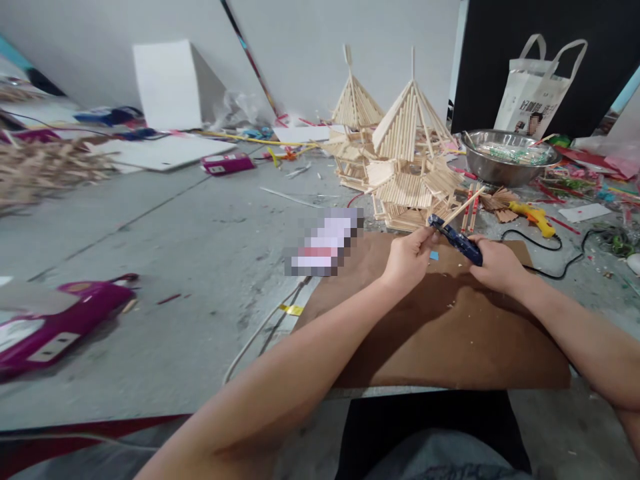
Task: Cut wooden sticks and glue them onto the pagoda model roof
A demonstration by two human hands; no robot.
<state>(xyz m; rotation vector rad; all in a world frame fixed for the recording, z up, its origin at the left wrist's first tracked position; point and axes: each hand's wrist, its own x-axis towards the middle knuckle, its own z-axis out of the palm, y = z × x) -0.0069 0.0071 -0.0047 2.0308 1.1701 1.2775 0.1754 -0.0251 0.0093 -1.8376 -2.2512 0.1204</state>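
My right hand is wrapped round a dark blue hand tool that looks like pliers or a cutter; its exact kind is hard to make out. A pale wooden stick slants up to the right from the tool's head. Closed fingers of my left hand pinch near the stick's lower end, close to the tool's jaws. Both hands are above a brown cardboard sheet. Right behind them stands a tower-like model of wooden sticks with a pointed roof; a second similar model is behind it.
A phone lies left of the cardboard. Right are a yellow glue gun with a black cord, red-wrapped sticks and a metal bowl. Purple power strips and a stick heap are left. A white bag stands behind.
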